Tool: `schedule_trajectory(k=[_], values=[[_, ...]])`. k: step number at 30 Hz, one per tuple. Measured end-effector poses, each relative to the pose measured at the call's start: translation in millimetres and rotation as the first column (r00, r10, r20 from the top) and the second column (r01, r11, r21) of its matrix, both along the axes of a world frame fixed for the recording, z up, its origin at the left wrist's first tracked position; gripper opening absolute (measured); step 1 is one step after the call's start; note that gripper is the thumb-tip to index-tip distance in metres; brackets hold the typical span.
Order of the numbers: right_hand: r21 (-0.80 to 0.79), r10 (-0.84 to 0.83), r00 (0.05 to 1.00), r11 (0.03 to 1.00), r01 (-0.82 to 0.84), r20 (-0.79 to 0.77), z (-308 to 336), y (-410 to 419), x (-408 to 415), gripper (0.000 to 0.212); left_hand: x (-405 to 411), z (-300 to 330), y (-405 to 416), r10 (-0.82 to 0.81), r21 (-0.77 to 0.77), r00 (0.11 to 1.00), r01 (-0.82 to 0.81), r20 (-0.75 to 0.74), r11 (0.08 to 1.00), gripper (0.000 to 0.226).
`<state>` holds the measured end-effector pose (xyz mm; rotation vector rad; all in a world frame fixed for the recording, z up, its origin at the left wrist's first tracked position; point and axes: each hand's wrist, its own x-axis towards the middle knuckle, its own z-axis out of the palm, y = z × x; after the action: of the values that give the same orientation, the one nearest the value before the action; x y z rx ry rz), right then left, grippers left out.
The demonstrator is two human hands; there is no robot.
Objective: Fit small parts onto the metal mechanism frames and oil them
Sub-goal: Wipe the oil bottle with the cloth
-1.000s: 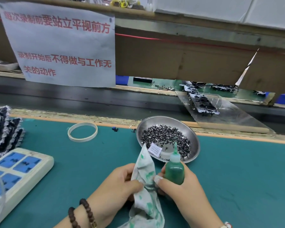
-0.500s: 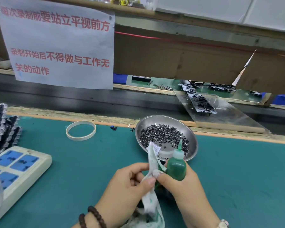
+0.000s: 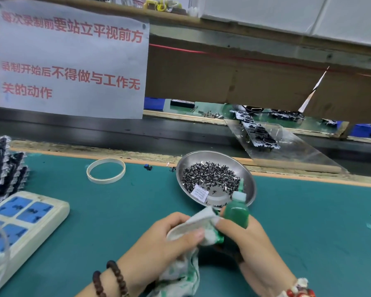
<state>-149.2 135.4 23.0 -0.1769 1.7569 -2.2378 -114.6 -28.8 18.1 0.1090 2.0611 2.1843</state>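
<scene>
My right hand (image 3: pixel 251 247) grips a small green oil bottle (image 3: pixel 237 212) with a white collar and green nozzle, held upright near the front of the mat. My left hand (image 3: pixel 165 243) holds a green-stained white cloth (image 3: pixel 193 230) bunched against the bottle's left side; the rest of the cloth hangs down between my wrists. Just behind the bottle stands a steel bowl (image 3: pixel 247 174) holding several small dark metal parts and a white label. Metal mechanism frames (image 3: pixel 257 131) lie in a row on a clear sloping sheet beyond the conveyor.
A white power strip (image 3: pixel 28 219) with blue sockets lies at the left, with a stack of dark frames (image 3: pixel 2 168) behind it. A white tape ring (image 3: pixel 106 170) lies on the green mat. A paper sign (image 3: pixel 71 63) hangs above the dark conveyor belt.
The cloth, which stood up loosely between my hands, is now bunched under my left thumb and pressed against the bottle. The bottle has tilted slightly and both hands shifted a little right.
</scene>
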Motion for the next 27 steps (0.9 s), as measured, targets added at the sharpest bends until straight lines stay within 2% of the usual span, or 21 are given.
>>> schedule_trajectory(k=[3,5,7,9,12,15,17,19,23,27], values=[[0.047,0.013,1.0,0.999,-0.014,0.016,-4.3,-8.6,2.3,0.031,-0.5,-1.4,4.4,0.095,-0.015,0.995,-0.095,-0.009,0.995,0.058],[0.075,-0.019,1.0,0.997,0.018,0.008,-3.2,-10.3,2.1,0.033,-1.0,0.6,4.6,0.175,0.032,0.983,-0.178,0.062,0.984,0.043],[0.158,-0.04,0.998,0.986,0.047,-0.048,-2.9,-9.9,1.9,0.031,-0.1,2.5,4.2,0.195,0.038,0.976,-0.199,0.1,0.979,0.039],[0.282,-0.034,0.991,0.957,0.071,-0.133,-1.1,-9.1,2.7,0.033,0.2,3.2,2.8,0.251,-0.007,0.965,-0.252,0.078,0.968,0.045],[0.416,0.041,0.979,0.908,0.047,-0.2,3.3,-7.6,5.1,0.033,-2.5,2.7,-1.9,0.352,-0.046,0.936,-0.351,0.013,0.935,0.049],[0.522,0.147,0.959,0.853,0.001,-0.243,7.6,-7.6,9.0,0.024,-4.6,5.2,-9.5,0.399,0.014,0.914,-0.401,0.068,0.916,0.038],[0.57,0.203,0.941,0.822,-0.013,-0.271,6.8,-7.2,9.5,0.032,-5.9,3.5,-14.0,0.409,0.027,0.905,-0.415,0.119,0.91,0.036],[0.628,0.239,0.926,0.778,-0.001,-0.294,5.9,-7.1,9.1,0.029,-6.4,2.7,-16.0,0.4,0.064,0.905,-0.412,0.148,0.909,0.037],[0.678,0.241,0.923,0.734,0.028,-0.299,4.8,-7.7,8.1,0.036,-5.2,5.8,-11.8,0.298,0.233,0.93,-0.346,0.216,0.909,0.051],[0.692,0.235,0.929,0.721,0.03,-0.285,4.6,-7.9,8.2,0.037,-5.3,8.1,-11.3,0.185,0.381,0.947,-0.278,0.263,0.882,0.041]])
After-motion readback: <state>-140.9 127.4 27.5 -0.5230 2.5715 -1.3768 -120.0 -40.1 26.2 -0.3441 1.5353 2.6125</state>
